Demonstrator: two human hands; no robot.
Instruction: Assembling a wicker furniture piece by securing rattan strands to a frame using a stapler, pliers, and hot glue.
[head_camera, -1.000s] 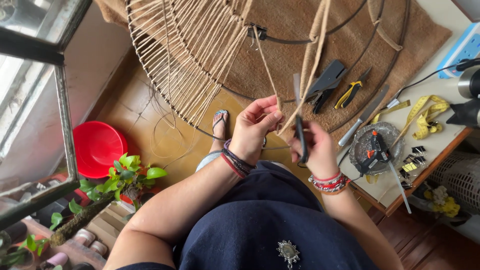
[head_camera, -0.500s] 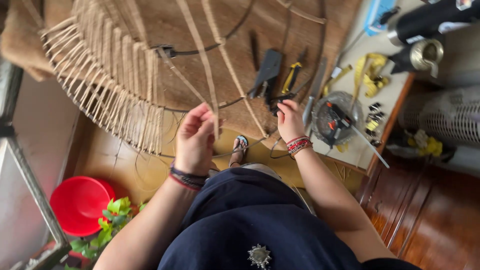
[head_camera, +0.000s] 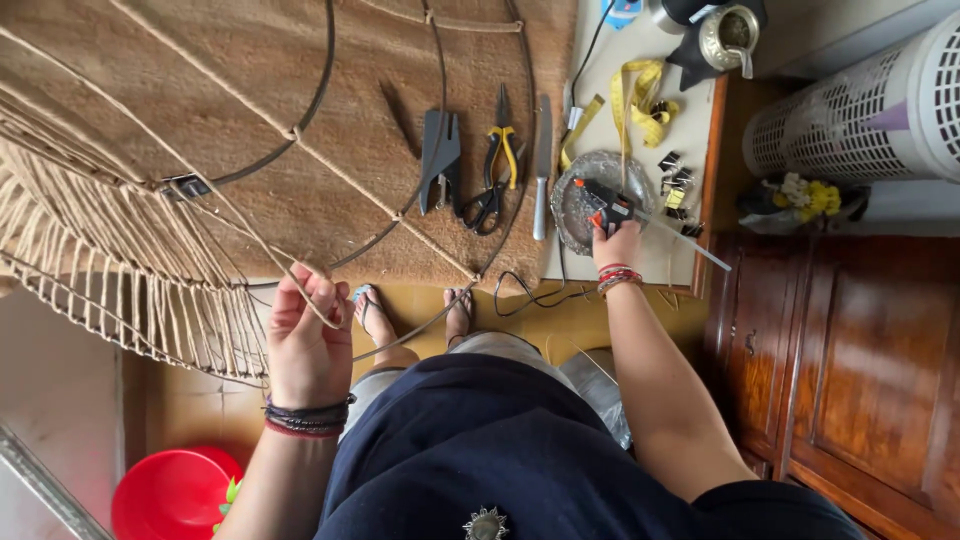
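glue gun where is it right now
In the head view the glue gun is in the right hand, over the round foil dish on the table, right of the knife and pliers.

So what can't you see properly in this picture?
Head view only:
- red tub: cut off by the bottom edge.
- wire frame: runs past the top and left edges.
- glue gun: grip hidden inside the right hand.
- left hand: back faces camera, palm hidden.

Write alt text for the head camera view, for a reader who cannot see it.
Seen from above, a person's left hand pinches a strand of twine from a wire frame half wrapped in cord, while the right hand grips a glue gun on a foil dish. Pliers and a yellow tape measure lie nearby.
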